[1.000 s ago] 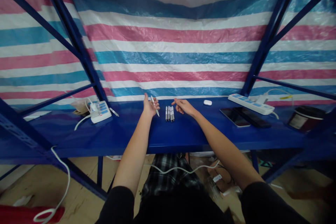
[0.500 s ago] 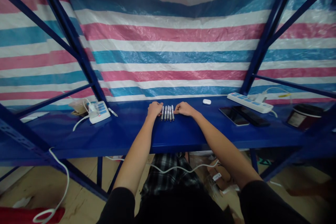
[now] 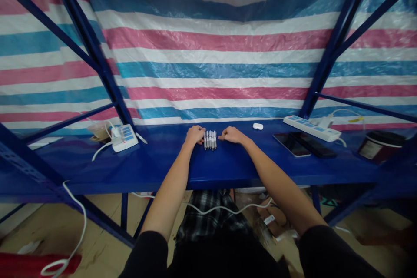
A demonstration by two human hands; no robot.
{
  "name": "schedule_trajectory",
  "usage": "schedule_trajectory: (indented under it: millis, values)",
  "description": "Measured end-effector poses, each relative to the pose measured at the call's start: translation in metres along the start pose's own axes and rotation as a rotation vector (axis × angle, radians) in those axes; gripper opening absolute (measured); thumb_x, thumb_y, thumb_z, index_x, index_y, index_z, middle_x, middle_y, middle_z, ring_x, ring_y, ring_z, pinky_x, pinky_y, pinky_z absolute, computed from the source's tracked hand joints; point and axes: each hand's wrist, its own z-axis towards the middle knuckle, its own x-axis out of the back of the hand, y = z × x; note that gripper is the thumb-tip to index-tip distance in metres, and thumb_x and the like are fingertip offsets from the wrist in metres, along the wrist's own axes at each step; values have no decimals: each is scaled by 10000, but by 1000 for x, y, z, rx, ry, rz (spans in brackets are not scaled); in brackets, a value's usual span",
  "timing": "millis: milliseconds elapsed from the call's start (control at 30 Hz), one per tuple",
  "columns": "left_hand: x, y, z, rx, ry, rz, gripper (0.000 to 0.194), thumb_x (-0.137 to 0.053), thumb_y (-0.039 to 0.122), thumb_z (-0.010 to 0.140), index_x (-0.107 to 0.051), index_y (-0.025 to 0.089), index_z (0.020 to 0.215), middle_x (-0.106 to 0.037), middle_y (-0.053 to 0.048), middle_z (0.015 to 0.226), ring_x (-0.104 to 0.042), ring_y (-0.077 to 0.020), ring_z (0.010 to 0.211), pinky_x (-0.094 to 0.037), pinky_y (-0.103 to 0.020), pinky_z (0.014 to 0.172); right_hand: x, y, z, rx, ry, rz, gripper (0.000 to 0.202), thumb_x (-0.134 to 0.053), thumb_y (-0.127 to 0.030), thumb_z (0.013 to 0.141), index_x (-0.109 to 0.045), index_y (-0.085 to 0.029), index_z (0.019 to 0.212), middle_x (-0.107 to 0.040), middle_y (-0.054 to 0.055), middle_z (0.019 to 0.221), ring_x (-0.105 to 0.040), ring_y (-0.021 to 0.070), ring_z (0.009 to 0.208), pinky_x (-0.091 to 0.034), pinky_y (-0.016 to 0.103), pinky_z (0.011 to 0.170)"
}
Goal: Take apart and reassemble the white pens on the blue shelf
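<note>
Several white pens (image 3: 210, 140) lie side by side in a tight row on the blue table (image 3: 163, 160), their tips toward me. My left hand (image 3: 195, 134) rests at the row's left side, its curled fingers at the leftmost pen. On the other side, a small gap separates my right hand (image 3: 230, 134) from the rightmost pen; its fingers are bent together, and whether anything is between them is too small to see. A lone pen (image 3: 141, 138) lies farther left.
At the left is a power strip (image 3: 125, 138) with a plugged cable. A white case (image 3: 257, 126), phones (image 3: 291, 144), another power strip (image 3: 312, 128) and a dark cup (image 3: 379, 146) are on the right. Blue posts flank the table.
The pens have closed up into a tighter row, the left ones shifting right with my left hand. My right hand has come slightly away from the row.
</note>
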Motion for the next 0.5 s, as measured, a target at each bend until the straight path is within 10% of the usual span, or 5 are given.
schedule_trajectory:
  millis: [500]
  values:
    - [-1, -4, 2, -40, 31, -11, 277, -621, 409, 898, -717, 178, 1016, -717, -71, 689, -669, -185, 518, -549, -280, 554, 7, 6, -1, -78, 40, -59, 431, -670, -556, 824, -709, -168, 641, -662, 87, 658, -622, 214, 663, -375, 281, 592]
